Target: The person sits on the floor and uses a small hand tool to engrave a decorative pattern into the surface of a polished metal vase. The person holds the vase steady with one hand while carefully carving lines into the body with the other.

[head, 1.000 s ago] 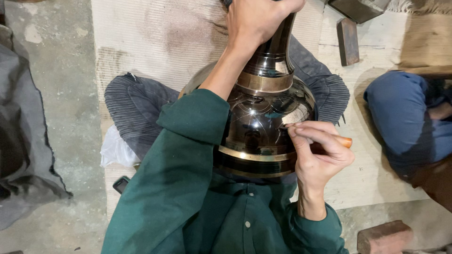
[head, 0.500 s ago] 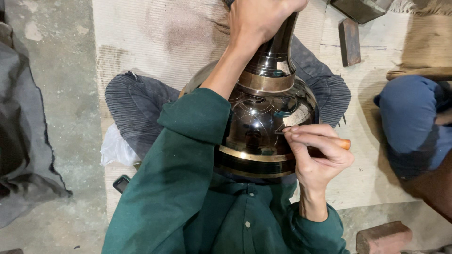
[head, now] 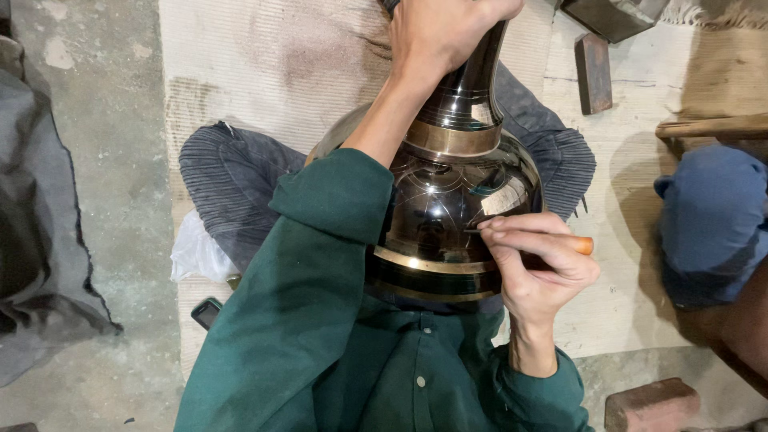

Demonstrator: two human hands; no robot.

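Woven mat (head: 264, 72), left hand (head: 440, 32) gripping dark vase (head: 448, 200) neck, right hand (head: 536, 264) fingers pinching orange-handled tool (head: 580, 244)

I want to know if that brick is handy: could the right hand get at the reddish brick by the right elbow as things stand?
Probably yes, but not straight away. The brick lies bare on the floor with nothing across it, yet the right hand is closed on an orange-handled tool against the dark metal vase.

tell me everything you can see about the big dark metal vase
The vase is dark, glossy metal with a round belly, narrow neck and two brass-coloured bands. Fine engraved lines cross the belly. It lies tilted in the person's lap, neck pointing away. The left hand grips the neck; the right hand presses an orange-handled tool against the belly.
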